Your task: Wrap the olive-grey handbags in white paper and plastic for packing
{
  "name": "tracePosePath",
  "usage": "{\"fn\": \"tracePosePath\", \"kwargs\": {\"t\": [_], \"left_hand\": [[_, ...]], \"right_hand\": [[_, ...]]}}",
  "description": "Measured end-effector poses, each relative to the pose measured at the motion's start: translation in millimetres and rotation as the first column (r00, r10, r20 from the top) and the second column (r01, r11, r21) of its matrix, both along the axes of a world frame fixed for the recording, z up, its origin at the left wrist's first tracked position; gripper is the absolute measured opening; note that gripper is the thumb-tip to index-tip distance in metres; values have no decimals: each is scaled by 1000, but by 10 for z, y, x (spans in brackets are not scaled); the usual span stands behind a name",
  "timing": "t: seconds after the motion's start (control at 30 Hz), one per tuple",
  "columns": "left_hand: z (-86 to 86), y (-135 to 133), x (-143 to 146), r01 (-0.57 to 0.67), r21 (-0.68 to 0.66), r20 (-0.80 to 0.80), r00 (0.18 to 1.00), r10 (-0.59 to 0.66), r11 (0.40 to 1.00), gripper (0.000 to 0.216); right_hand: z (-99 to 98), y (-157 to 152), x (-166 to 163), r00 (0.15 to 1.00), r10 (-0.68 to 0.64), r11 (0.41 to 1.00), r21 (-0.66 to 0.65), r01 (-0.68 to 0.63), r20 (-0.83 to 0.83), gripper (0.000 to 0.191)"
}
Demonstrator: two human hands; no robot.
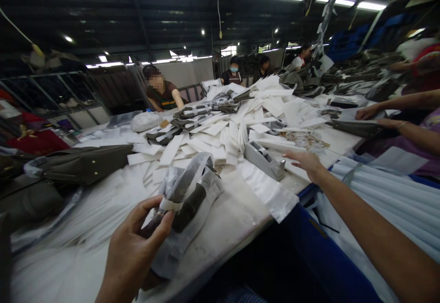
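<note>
Near the front of the table, my left hand (137,234) is closed around a bag strap (189,206), dark olive, folded into a bundle and partly wrapped in translucent film. A pale band circles the bundle by my fingertips, and a metal clasp (216,172) shows at its upper right. My right hand (307,163) is stretched out beside a grey tape dispenser (263,161), its fingers extended close to the cutting end. Whether the fingertips touch any tape is too small to tell.
White foam sheets (220,140) are heaped across the table, with wrapped straps among them. Olive bags (85,163) lie at left. A blue bin (319,257) and a bundle of pale tubes (388,202) stand at right. Co-workers' hands (367,112) handle a bag at right.
</note>
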State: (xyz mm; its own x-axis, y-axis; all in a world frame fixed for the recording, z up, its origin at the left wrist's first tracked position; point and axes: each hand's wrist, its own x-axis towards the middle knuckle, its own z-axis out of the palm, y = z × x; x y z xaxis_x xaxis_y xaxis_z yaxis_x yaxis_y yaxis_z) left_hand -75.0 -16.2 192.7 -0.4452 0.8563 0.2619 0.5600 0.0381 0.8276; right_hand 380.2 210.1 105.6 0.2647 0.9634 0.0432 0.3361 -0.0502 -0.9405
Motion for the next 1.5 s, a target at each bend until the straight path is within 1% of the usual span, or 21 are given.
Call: {"fn": "tracePosePath", "kwargs": {"t": [0.13, 0.23, 0.3, 0.33, 0.37, 0.43, 0.47, 0.5, 0.53, 0.6, 0.63, 0.7, 0.73, 0.8, 0.87, 0.97, 1.03, 1.17, 1.27, 1.4, 1.5], "left_hand": [[-26, 16, -28, 20, 22, 10, 1000, -20, 1000, 51], [-52, 46, -79, 33, 15, -3, 999, -33, 999, 51], [-58, 63, -98, 53, 32, 23, 998, -53, 998, 51], [-56, 68, -99, 69, 39, 43, 997, -71, 997, 49], [-49, 70, -95, 92, 47, 62, 994, -95, 995, 48], [-24, 68, -70, 144, 68, 79, 986, -149, 987, 42], [-9, 66, -52, 162, 82, 74, 983, -168, 983, 38], [6, 64, -32, 172, 100, 63, 982, -178, 980, 35], [21, 62, -12, 175, 119, 49, 982, -182, 977, 31], [42, 56, 27, 173, 143, 29, 983, -179, 975, 26], [49, 51, 42, 170, 150, 25, 984, -176, 974, 25], [51, 38, 64, 168, 163, 24, 984, -175, 972, 24], [47, 30, 70, 170, 171, 22, 984, -176, 971, 23], [33, 14, 73, 184, 190, 14, 982, -190, 964, 23], [15, -3, 70, 198, 204, 7, 979, -204, 959, 23], [-6, -22, 62, 198, 225, 5, 979, -205, 954, 24], [-10, -33, 53, 198, 240, -4, 979, -203, 950, 23], [11, -47, 23, 215, 232, 7, 975, -223, 949, 22], [30, -41, 0, 247, 207, 57, 963, -263, 947, 22], [43, -11, -35, 347, 180, 161, 913, -376, 920, 22], [65, -1, -58, 382, 188, 252, 871, -421, 905, 25]], "right_hand": [[-235, -204, 15, 994, -65, 995, -83, 58, -86, 28], [-433, -319, -5, 985, -140, 986, -104, 129, -103, 27], [-479, -407, -60, 983, -156, 985, -96, 146, -100, 30], [-464, -464, -120, 984, -149, 986, -86, 141, -98, 31], [-420, -534, -213, 986, -133, 989, -76, 126, -97, 32], [-251, -725, -509, 994, -52, 998, -28, 49, -96, 37], [-131, -848, -710, 995, 16, 1000, 6, -15, -100, 40], [5, -989, -938, 988, 117, 991, 71, -111, -98, 45], [151, -1142, -1183, 968, 225, 967, 144, -209, -107, 49], [436, -1455, -1681, 867, 468, 870, 261, -418, -172, 71], [559, -1595, -1916, 818, 538, 827, 318, -464, -205, 76], [740, -1807, -2323, 748, 620, 765, 399, -506, -239, 79], [796, -1873, -2489, 731, 637, 747, 428, -508, -245, 78], [852, -1933, -2741, 723, 649, 731, 462, -503, -239, 77], [864, -1929, -2897, 746, 629, 737, 473, -483, -219, 76], [871, -1890, -2991, 821, 552, 777, 449, -442, -146, 76], [889, -1870, -2991, 852, 516, 800, 403, -445, -83, 77], [899, -1819, -2936, 861, 508, 820, 307, -483, 0, 88], [826, -1755, -2904, 875, 484, 843, 269, -465, -3, 97], [699, -1731, -2872, 861, 503, 830, 324, -455, -79, 102], [665, -1803, -2857, 890, 447, 842, 378, -384, -93, 96]]}}
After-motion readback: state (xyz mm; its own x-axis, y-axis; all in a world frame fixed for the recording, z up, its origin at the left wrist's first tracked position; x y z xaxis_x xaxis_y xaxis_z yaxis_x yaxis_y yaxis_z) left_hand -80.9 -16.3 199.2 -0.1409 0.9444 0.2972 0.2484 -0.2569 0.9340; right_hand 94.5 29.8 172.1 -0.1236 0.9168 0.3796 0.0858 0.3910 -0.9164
